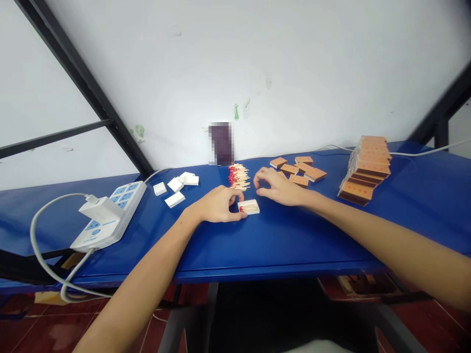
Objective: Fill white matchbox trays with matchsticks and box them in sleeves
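Note:
My left hand [222, 205] grips a small white matchbox tray [253, 202] at its left end, thumb on the near side and forefinger on the far side. Several red-tipped matches [250, 208] lie inside the tray, which rests on the blue table [221, 250]. Just beyond it is a pile of loose matches [241, 176], their red heads to the left. My right hand [275, 187] hovers to the right of that pile, fingers curved and thumb apart, with nothing visible between them.
White trays [174, 199] lie scattered on the left, near a white power strip [127, 208] with a plugged-in charger [101, 212]. Orange matchboxes [299, 181] are spread behind my right hand. Farther right leans a tall matchbox stack [368, 169]. A blurred dark purple object [222, 143] stands against the wall.

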`<action>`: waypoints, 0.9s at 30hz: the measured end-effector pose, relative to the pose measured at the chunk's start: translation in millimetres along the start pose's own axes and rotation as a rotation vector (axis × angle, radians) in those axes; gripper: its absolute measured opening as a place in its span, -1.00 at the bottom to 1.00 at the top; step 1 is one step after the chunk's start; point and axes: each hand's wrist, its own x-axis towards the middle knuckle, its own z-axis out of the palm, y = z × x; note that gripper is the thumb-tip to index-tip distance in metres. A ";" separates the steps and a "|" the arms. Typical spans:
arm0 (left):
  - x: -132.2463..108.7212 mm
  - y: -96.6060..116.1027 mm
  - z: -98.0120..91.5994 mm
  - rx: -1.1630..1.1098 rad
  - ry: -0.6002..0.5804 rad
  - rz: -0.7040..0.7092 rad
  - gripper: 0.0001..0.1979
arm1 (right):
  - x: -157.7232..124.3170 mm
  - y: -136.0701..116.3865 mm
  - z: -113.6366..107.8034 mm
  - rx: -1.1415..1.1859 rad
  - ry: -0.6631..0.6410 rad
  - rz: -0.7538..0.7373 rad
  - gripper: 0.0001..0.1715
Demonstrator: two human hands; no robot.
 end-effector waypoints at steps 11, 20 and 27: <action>1.1 -12.9 0.0 -0.077 0.079 -0.033 -0.61 | 4.1 12.1 18.0 -0.043 -0.019 0.006 -0.87; 2.1 -41.4 1.4 -0.116 0.187 -0.015 -0.67 | -0.3 8.9 16.5 -0.025 -0.174 0.006 -0.81; 1.0 -47.1 -0.5 -0.023 0.275 -0.003 -0.74 | -1.4 0.9 17.9 -0.057 -0.187 -0.003 -0.74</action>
